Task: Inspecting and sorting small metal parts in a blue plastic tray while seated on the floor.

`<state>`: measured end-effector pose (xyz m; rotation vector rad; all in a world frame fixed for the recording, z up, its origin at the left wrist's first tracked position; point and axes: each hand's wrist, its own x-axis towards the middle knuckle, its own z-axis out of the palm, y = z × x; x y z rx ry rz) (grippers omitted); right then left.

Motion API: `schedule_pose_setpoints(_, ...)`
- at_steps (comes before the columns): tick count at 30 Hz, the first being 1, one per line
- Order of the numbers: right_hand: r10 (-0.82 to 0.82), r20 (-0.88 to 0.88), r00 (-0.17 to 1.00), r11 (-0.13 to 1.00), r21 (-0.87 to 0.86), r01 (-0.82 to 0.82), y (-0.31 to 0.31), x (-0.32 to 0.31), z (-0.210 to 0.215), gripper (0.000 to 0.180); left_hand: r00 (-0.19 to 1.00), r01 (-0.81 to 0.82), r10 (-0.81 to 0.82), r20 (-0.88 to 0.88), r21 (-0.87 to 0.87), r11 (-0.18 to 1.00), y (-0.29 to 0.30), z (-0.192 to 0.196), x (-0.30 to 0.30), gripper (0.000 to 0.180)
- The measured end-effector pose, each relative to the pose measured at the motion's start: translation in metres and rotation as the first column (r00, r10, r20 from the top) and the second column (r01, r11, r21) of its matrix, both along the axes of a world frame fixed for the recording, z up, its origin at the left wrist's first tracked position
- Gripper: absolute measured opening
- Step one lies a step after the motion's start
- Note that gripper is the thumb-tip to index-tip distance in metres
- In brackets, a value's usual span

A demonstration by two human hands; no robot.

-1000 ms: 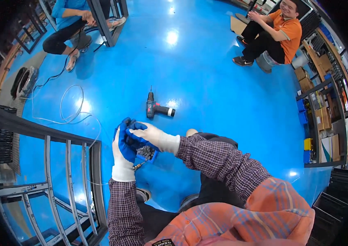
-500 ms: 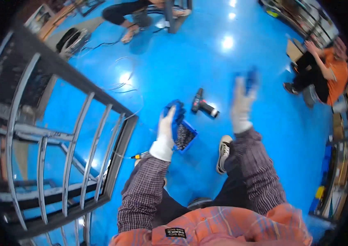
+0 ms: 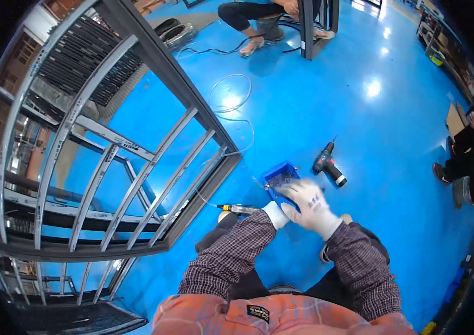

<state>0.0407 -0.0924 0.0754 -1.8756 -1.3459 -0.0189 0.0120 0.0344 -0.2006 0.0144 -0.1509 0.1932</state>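
My right hand (image 3: 312, 207), in a white knitted glove, reaches over the near side of a small blue bin (image 3: 289, 166). Its fingers stretch toward the bin and the thumb stands apart; nothing shows in its grasp. Small dark metal pieces, perhaps screws, lie in the bin. Of my left hand only the white glove cuff (image 3: 277, 214) shows clearly, close beside my right thumb; its fingers are hidden behind my right hand. A dark cordless drill (image 3: 326, 164) with a bit lies on the floor to the right of the bin.
A large welded metal frame with bars (image 3: 161, 148) fills the left. A yellow-tipped tool (image 3: 238, 209) lies near my left forearm, joined to a clear hose (image 3: 252, 131) looping over the blue floor. One person (image 3: 248, 25) sits at the back, another (image 3: 465, 148) at the far right.
My right hand has swung in from the right to the bin and my left hand. My left hand is now mostly covered. The whole view has shifted, so the frame shows larger.
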Motion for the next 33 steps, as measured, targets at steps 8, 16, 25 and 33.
schedule_pose_setpoints(8,-0.081,-0.208,0.975,0.997,-0.026,0.078,-0.032,0.011,-0.027,0.03,0.787,0.597,-0.579,-0.212,0.027,0.802,-0.046,0.059,-0.006,0.047)
schedule_pose_setpoints(16,-0.093,-0.216,0.972,0.995,-0.038,0.087,-0.026,0.01,-0.039,0.031,0.765,0.635,-0.48,-0.43,0.373,0.677,-0.042,0.121,0.001,0.048)
schedule_pose_setpoints(25,-0.215,-0.067,0.974,0.971,-0.119,0.206,-0.015,0.027,-0.03,0.062,0.974,-0.206,-0.196,0.115,0.811,-0.548,-0.011,0.155,0.021,0.053)
schedule_pose_setpoints(33,-0.664,-0.066,0.745,0.66,0.416,0.625,-0.063,0.072,0.021,0.075,0.912,0.229,0.0,-0.41,0.509,-0.83,-0.041,0.239,0.028,0.053)
